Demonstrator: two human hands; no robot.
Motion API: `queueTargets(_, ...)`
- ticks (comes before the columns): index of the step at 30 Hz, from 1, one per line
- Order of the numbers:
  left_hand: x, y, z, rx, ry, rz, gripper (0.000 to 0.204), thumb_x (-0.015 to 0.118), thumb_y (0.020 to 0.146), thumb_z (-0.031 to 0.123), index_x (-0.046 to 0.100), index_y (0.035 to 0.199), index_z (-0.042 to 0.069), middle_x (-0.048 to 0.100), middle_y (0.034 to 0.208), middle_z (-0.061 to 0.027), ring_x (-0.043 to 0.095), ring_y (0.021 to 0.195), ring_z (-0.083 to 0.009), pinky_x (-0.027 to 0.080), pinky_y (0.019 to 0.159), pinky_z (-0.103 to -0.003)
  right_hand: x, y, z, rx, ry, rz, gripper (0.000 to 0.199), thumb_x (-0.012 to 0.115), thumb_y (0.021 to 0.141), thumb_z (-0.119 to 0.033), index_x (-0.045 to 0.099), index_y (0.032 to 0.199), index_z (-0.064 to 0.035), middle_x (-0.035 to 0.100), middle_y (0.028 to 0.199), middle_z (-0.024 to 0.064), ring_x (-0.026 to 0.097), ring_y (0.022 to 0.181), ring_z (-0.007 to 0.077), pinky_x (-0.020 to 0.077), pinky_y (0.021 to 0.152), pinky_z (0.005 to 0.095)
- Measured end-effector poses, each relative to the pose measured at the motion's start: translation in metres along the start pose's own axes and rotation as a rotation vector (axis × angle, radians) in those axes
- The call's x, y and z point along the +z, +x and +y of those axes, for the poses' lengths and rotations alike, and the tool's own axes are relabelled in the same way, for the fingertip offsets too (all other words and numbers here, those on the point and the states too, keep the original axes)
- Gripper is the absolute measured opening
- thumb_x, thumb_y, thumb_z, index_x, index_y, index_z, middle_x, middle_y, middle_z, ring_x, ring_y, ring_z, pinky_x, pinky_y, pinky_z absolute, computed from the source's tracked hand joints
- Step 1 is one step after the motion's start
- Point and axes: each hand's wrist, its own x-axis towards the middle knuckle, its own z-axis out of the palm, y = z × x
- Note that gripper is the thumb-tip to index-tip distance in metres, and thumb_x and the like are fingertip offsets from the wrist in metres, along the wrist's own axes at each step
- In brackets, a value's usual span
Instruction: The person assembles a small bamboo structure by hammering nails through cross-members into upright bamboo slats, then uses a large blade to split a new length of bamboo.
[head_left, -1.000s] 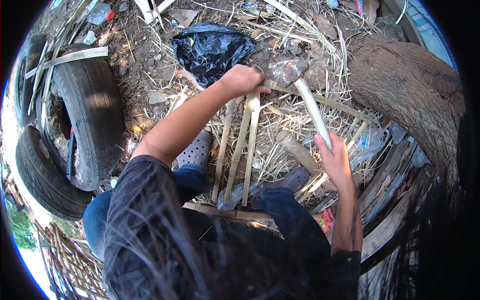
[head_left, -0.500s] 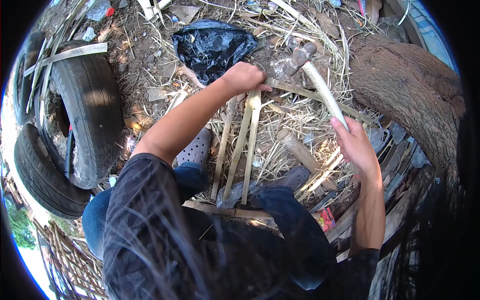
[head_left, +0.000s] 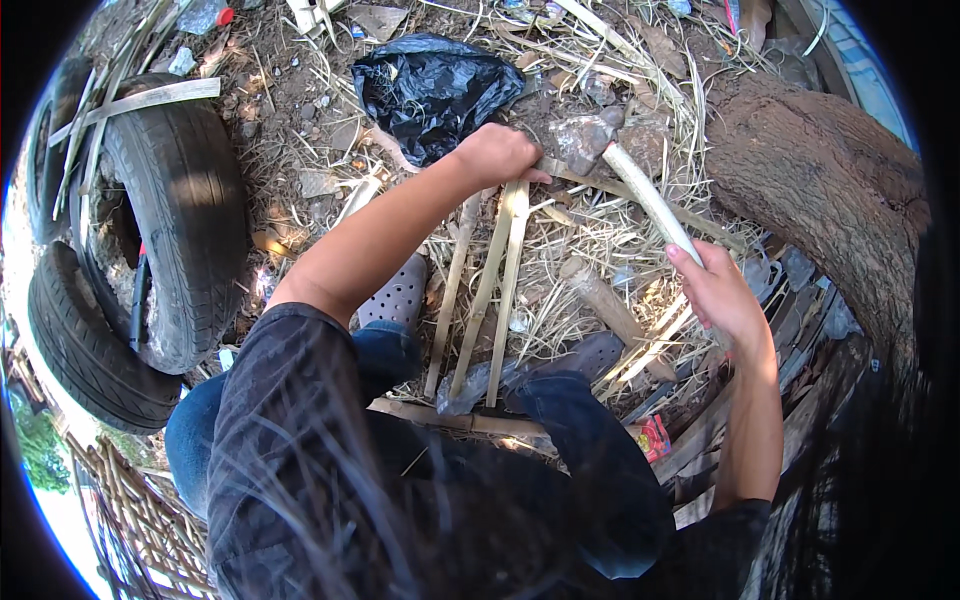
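Observation:
My left hand (head_left: 500,157) is closed at the top corner of a bamboo frame, where strips come together. One bamboo strip (head_left: 510,290) runs from there toward my feet, with others beside it. A crosswise bamboo strip (head_left: 690,217) slants off to the right from that hand. My right hand (head_left: 722,290) grips the pale wooden handle of a hammer (head_left: 655,200). The hammer's dark head is low, over or against a flat stone just right of my left hand; whether it touches is unclear. Under my left hand, the strip ends are hidden.
A black plastic bag (head_left: 430,95) lies beyond my left hand. Old tyres (head_left: 185,220) stand at the left, and a thick tree trunk (head_left: 810,160) lies at the right. A short wooden log (head_left: 610,305) rests among bamboo shavings. My shoes (head_left: 395,290) flank the strips.
The hammer head has come down from a raised position toward the stone. My right hand has shifted slightly right and downward in view. My left hand keeps its hold on the strips.

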Motion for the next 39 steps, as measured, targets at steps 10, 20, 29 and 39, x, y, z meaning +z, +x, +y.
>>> queueTargets(10,0.001,0.001,0.000,-0.005,-0.025,0.005,0.054,0.054,0.087,0.059,0.064,0.078,0.006,0.060,0.058,-0.0123,0.063,0.056,-0.0332,0.051,0.052,-0.041,0.000,0.001,0.003,-0.036,-0.083,0.002,0.034,0.055,0.098,-0.036,0.056,0.086,-0.0039,0.039,0.054,-0.0060,0.036,0.040,0.0043,0.0258,0.035,0.0249)
queueTargets(20,-0.003,0.003,0.000,-0.004,-0.040,0.006,0.057,0.053,0.087,0.059,0.062,0.074,0.004,0.061,0.058,-0.0138,0.064,0.056,-0.0339,0.052,0.052,-0.041,0.029,-0.002,0.035,-0.365,-0.169,0.331,0.032,0.060,0.095,-0.031,0.057,0.089,0.0010,0.049,0.056,0.0110,0.047,0.047,0.0156,0.0365,0.046,0.0337)
queueTargets(29,-0.003,0.003,0.001,0.024,-0.015,0.018,0.060,0.048,0.090,0.059,0.060,0.075,0.003,0.060,0.057,-0.0136,0.064,0.055,-0.0335,0.052,0.051,-0.041,0.074,-0.012,0.041,-0.389,-0.113,0.366,0.024,0.061,0.094,-0.023,0.054,0.092,-0.0001,0.057,0.061,0.0201,0.060,0.057,0.0399,0.0445,0.051,0.0413)
queueTargets(39,0.002,0.001,-0.005,0.065,-0.042,0.059,0.058,0.047,0.092,0.058,0.060,0.077,0.003,0.060,0.056,-0.0130,0.063,0.055,-0.0344,0.052,0.052,-0.043,0.077,-0.011,0.039,-0.324,-0.188,0.360,0.025,0.059,0.095,-0.023,0.053,0.093,0.0014,0.060,0.069,0.0256,0.061,0.064,0.0445,0.0454,0.055,0.0459)
